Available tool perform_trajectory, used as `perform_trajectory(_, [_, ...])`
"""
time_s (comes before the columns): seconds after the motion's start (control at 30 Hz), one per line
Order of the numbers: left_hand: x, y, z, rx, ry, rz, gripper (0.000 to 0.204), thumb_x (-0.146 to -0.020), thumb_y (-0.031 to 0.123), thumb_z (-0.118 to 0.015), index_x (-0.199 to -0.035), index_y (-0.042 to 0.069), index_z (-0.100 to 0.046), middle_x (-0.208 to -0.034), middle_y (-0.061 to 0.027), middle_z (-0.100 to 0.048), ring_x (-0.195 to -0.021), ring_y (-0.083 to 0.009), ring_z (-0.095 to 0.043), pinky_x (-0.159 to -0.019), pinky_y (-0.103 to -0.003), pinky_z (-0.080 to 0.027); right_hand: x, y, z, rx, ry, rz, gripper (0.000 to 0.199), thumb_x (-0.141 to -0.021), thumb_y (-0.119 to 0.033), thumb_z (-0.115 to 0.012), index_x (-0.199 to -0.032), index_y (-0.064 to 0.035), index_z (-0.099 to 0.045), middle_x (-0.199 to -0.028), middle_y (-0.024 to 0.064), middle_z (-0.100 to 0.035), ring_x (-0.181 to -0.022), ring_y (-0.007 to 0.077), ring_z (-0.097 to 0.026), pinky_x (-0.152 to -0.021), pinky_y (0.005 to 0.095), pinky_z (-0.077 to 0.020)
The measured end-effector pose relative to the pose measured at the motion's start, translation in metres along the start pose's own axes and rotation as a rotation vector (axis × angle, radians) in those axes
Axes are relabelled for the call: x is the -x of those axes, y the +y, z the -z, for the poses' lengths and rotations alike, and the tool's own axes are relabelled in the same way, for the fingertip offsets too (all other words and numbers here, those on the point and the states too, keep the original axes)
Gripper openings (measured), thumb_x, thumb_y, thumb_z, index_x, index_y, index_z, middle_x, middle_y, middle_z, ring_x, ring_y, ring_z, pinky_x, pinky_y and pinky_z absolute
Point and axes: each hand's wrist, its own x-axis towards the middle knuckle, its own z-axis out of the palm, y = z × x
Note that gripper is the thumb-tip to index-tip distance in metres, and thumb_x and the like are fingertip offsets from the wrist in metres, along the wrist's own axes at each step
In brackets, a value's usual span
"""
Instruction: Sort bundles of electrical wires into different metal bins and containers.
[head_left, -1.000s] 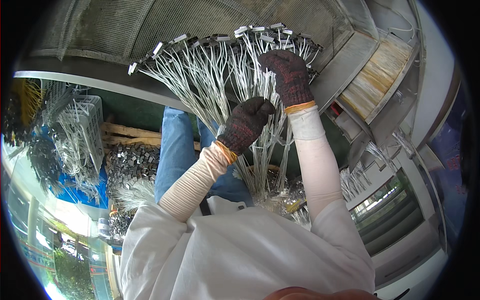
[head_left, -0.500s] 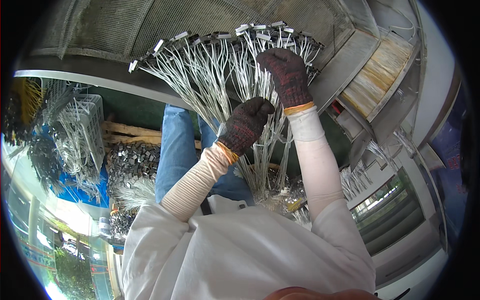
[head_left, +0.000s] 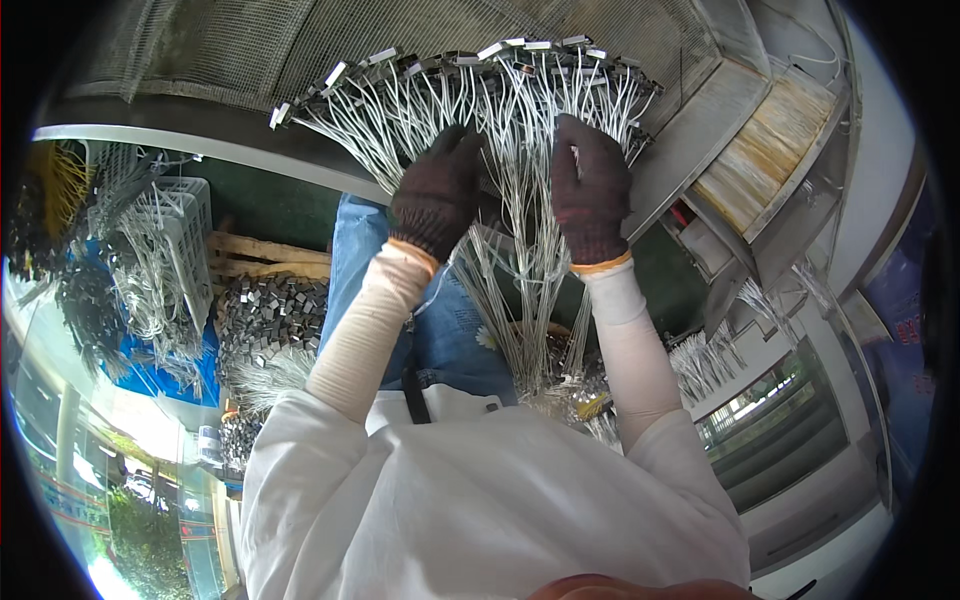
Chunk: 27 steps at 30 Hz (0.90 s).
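A wide fan of thin silvery-white wires (head_left: 515,170) spreads before me, its far ends carrying small rectangular dark and metallic blocks (head_left: 500,48). These block ends rest at the edge of the mesh-covered bench. My left hand (head_left: 437,195), in a dark knitted glove with an orange cuff, lies against the left part of the fan, fingers extended. On the other side my right hand (head_left: 592,190), gloved alike, is at the wires with thumb and fingers apart. The wires run down between both hands to a gathered bundle (head_left: 540,350) beside my right leg.
A metal mesh bench (head_left: 350,35) stretches across the far side. At left, a white plastic crate (head_left: 185,235) stands by hanging wires, and a heap of small metallic blocks (head_left: 268,325) lies by wooden slats (head_left: 270,255). A metal frame with a stained panel (head_left: 765,135) stands right.
My left hand has moved up and left, away from the centre, and its fingers have straightened. My right hand has lowered slightly and its fingers have parted. The wire fan has shifted a little right.
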Motion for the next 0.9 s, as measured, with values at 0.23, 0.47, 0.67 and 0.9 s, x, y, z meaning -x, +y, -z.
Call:
perform_trajectory(0.23, [-0.006,-0.019,-0.006,-0.298,-0.143,0.017,0.025,-0.089,0.017,-0.054,-0.112,0.014,-0.064,-0.123,-0.0127,-0.061,-0.082,-0.0338,-0.068,-0.069,-0.047,-0.055,0.013,-0.023,-0.036,0.137,-0.443,0.32,0.02,-0.078,-0.014,-0.06,-0.096,-0.0122,-0.068,-0.104,0.009,-0.067,-0.11,0.0263,-0.058,-0.098,0.0501,-0.0428])
perform_trajectory(0.47, [0.01,-0.029,0.017,-0.475,-0.161,-0.088,0.031,-0.083,0.015,-0.057,-0.113,0.012,-0.063,-0.121,-0.0144,-0.061,-0.089,-0.0371,-0.067,-0.071,-0.045,-0.056,0.012,0.026,0.007,0.548,-0.52,0.217,0.015,-0.082,-0.023,-0.061,-0.085,-0.0098,-0.07,-0.134,0.0081,-0.059,-0.13,0.0269,-0.047,-0.111,0.0574,-0.0263])
perform_trajectory(0.67, [0.02,-0.037,0.015,-0.486,-0.078,-0.176,0.042,-0.08,0.012,-0.059,-0.122,0.013,-0.06,-0.128,-0.0151,-0.059,-0.098,-0.036,-0.065,-0.076,-0.045,-0.056,0.015,0.053,0.02,0.484,-0.519,0.173,0.016,-0.078,-0.024,-0.067,-0.09,-0.0141,-0.071,-0.133,0.0031,-0.06,-0.131,0.0268,-0.046,-0.111,0.0517,-0.0287])
perform_trajectory(0.9, [0.025,-0.04,0.02,-0.474,-0.074,-0.165,0.042,-0.082,0.012,-0.058,-0.123,0.015,-0.06,-0.124,-0.0148,-0.059,-0.096,-0.0357,-0.064,-0.074,-0.045,-0.055,0.023,0.08,0.026,0.398,-0.505,0.091,0.021,-0.075,-0.016,-0.068,-0.095,-0.0157,-0.072,-0.134,0.0012,-0.058,-0.128,0.0266,-0.048,-0.109,0.0468,-0.034])
